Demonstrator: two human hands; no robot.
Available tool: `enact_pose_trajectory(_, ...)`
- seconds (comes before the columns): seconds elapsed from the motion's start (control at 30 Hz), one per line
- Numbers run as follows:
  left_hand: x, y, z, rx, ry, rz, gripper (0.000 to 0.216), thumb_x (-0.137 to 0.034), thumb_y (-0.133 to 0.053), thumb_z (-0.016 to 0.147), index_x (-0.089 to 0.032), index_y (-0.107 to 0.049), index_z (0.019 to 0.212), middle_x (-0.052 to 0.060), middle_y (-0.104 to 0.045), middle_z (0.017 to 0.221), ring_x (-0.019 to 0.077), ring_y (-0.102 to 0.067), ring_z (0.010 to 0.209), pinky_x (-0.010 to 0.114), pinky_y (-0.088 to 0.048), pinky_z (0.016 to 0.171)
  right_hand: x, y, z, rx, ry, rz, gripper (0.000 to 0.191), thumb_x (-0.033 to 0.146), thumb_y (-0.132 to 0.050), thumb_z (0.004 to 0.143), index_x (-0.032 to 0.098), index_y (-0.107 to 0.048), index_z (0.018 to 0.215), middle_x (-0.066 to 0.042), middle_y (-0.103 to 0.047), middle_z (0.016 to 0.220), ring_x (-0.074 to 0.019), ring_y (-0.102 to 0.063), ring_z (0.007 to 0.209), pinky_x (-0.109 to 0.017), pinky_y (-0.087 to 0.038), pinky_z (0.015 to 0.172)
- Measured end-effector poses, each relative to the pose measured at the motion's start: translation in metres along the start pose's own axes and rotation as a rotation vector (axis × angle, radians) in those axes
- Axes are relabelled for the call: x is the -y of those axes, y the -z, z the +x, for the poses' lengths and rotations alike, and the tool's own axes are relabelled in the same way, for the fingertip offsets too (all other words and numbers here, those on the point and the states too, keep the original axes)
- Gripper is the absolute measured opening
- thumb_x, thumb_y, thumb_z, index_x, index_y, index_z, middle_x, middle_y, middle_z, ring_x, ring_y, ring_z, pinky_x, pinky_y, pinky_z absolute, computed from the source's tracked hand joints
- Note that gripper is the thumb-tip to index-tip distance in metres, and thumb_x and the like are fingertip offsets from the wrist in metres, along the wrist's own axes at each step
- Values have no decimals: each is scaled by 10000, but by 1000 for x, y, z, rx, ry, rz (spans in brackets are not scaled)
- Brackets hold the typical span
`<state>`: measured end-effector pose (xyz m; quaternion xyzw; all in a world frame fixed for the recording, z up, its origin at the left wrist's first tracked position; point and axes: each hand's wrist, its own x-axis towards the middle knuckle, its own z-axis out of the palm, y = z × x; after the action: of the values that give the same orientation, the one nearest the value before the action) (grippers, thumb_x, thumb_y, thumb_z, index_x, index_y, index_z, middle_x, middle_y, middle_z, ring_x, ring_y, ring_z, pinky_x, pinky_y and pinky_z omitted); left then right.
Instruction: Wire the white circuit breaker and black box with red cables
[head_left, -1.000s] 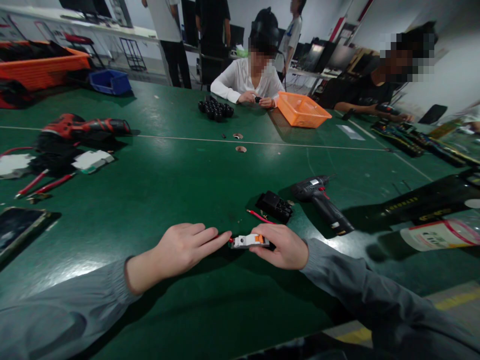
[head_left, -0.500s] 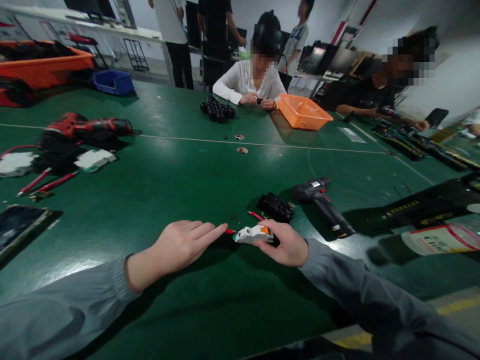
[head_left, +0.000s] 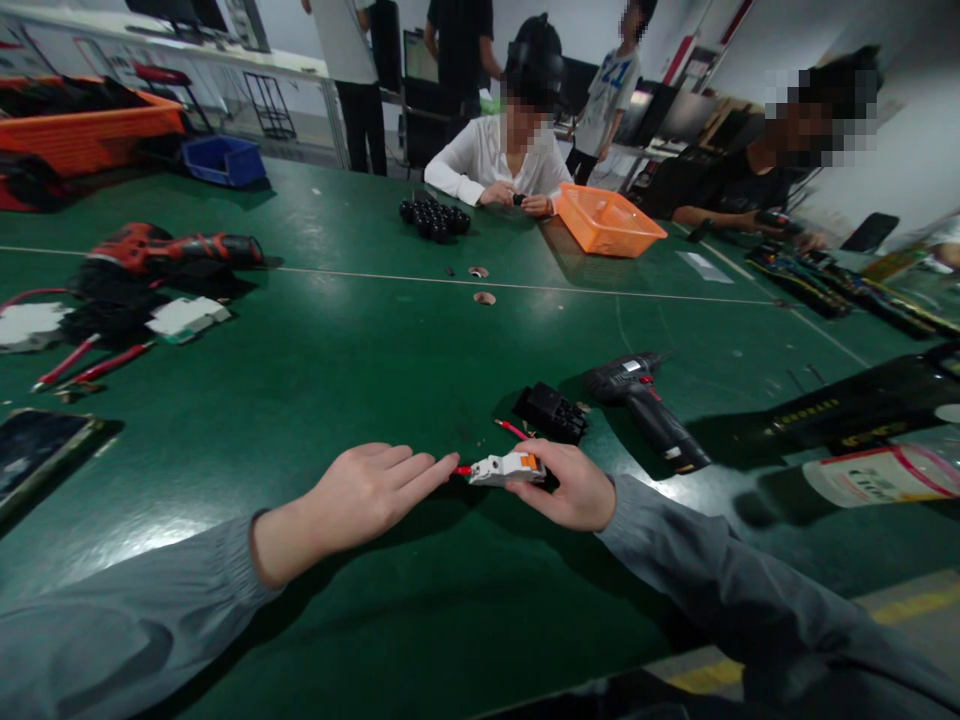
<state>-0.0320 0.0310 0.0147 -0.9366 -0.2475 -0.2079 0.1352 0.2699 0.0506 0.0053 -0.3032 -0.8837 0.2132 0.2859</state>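
My right hand [head_left: 571, 488] grips a small white circuit breaker [head_left: 504, 467] with an orange lever, held just above the green table [head_left: 360, 340]. A short red wire [head_left: 462, 470] sticks out of its left end. My left hand [head_left: 367, 494] lies flat with fingers stretched together, and the fingertips touch that red wire. A second red wire [head_left: 511, 430] lies loose just behind the breaker, beside a black terminal block [head_left: 551, 412].
A black cordless screwdriver [head_left: 645, 405] lies right of the block. A red drill [head_left: 169, 250], white parts and red-handled tools sit at left, a phone [head_left: 37, 452] at the near left. Across the table are black knobs [head_left: 435, 220], an orange basket [head_left: 609, 222] and seated people.
My right hand tilted and lifted the breaker slightly off the table. My left fingertips stayed at the red wire. The camera view shifted a little.
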Motion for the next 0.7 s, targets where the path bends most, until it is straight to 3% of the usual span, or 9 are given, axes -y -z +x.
enact_pose_trajectory(0.7, -5, 6, -1, 40, -42, 71, 370, -72, -473, 950, -76, -497, 1319, 27, -707, 908, 122, -613, 657, 263, -445, 525, 6, 1, 3, 8, 102, -82, 215, 268, -632, 906, 175, -572, 1090, -46, -686, 874, -167, -651, 732, -294, -509, 668)
